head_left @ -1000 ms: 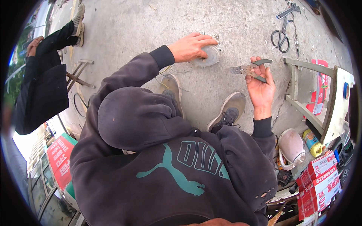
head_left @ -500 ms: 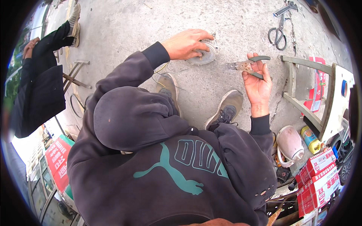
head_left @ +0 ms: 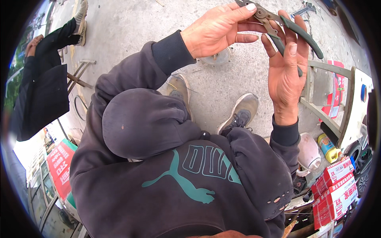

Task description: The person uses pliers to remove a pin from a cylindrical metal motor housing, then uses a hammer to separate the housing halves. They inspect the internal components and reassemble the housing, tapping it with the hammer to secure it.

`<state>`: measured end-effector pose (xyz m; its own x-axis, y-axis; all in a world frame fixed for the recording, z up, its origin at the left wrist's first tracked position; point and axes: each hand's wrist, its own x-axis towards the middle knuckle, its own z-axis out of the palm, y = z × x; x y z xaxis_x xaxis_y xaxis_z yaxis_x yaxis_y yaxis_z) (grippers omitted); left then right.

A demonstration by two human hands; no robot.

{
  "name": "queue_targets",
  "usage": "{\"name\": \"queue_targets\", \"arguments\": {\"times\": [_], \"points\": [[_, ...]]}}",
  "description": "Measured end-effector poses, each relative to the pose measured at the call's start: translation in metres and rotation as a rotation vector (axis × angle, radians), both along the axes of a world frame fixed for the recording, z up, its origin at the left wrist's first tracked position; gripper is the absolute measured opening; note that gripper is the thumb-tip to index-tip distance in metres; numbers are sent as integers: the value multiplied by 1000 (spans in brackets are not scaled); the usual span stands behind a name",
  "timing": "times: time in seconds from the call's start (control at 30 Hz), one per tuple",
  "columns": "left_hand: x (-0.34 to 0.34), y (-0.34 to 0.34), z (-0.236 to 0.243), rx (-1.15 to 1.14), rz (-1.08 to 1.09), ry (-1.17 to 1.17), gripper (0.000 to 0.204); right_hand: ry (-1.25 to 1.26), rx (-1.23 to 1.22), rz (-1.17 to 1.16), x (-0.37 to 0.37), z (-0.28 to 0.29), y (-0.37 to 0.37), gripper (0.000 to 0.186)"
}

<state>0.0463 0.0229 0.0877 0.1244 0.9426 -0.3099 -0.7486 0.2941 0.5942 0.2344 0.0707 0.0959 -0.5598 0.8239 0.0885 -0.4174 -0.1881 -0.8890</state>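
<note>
Right in front of me, the person in the dark hoodie has both hands on one pair of pliers (head_left: 265, 15), raised above the concrete ground (head_left: 226, 83). The left hand (head_left: 218, 31) pinches them by the head, thumb pressed beside the pivot and fingers beneath. The right hand (head_left: 286, 83) holds the dark green handles loosely, its fingers spread and its thumb across the lower handle; the two handles stand apart. Below the left hand, a round greyish disc (head_left: 216, 58) lies on the ground, partly hidden by that hand, just ahead of the left shoe (head_left: 178, 87). The right shoe (head_left: 243, 109) is planted well apart from it. Past the right hand I can see an adjustable wrench (head_left: 304, 8) on the concrete. Over on the right side are a white-topped wooden stool (head_left: 323, 115), a yellow-capped bottle (head_left: 327, 146) beside a pale rounded container (head_left: 307, 152), and red-and-white cartons (head_left: 329, 206). At the left edge, another person (head_left: 43, 99) in black keeps their hands together.
</note>
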Motion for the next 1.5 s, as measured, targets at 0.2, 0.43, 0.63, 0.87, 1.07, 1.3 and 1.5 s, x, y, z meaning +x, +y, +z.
{"name": "queue_targets", "arguments": {"times": [0.2,0.43,0.63,0.87,1.07,1.3,1.5], "points": [[-27,-17,-17,-23,-2,216,31,-39,-162,296,13,-1,-17,130],[-11,-91,-57,-456,-446,451,27,-30,-1028,781,63,-87,-53,74],[0,-105,-88,-620,-460,411,23,-261,-1044,894,46,-114,-106,51],[-8,-104,-91,-651,-388,276,22,-201,-1088,900,35,-111,-94,43],[-10,-103,-90,-644,-387,259,29,-234,-1105,915,33,-102,-90,45],[-9,-107,-97,-610,-369,192,28,-159,-1152,875,35,-98,-91,45],[-10,-112,-103,-561,-367,232,28,-188,-1150,830,35,-102,-94,43]]}}
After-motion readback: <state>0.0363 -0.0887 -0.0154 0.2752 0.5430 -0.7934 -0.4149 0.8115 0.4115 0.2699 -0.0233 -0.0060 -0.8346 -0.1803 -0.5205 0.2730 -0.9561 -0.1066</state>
